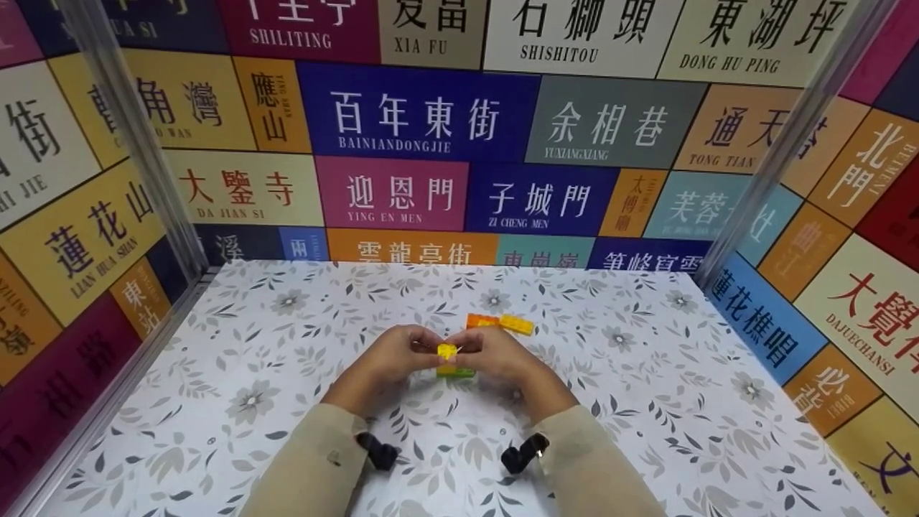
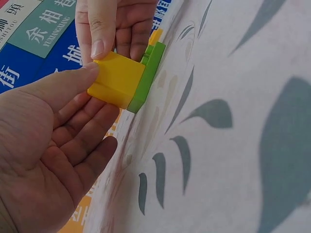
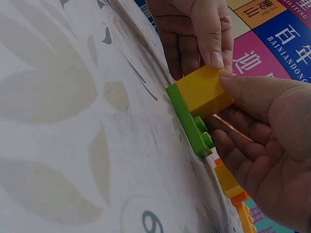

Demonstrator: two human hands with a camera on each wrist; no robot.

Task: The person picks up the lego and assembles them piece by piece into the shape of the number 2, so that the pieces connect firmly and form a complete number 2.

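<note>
A yellow toy building block (image 2: 116,77) sits on one end of a flat green block (image 3: 189,124), with bare green studs showing beside it. My left hand (image 1: 402,352) pinches the yellow block's top edge from the left. From the right, my right hand (image 1: 495,353) pinches the same block, and the two thumbs meet at its near face. In the head view the fingers hide much of the block, leaving its yellow studded top in sight between them. The green block lies low, close over the table.
Beyond the right hand are an orange block (image 1: 482,319) and a yellow block (image 1: 517,326), end to end. The table (image 1: 287,337) wears a white leaf-patterned cover. Panels with printed place names (image 1: 423,108) wall in the back and both sides.
</note>
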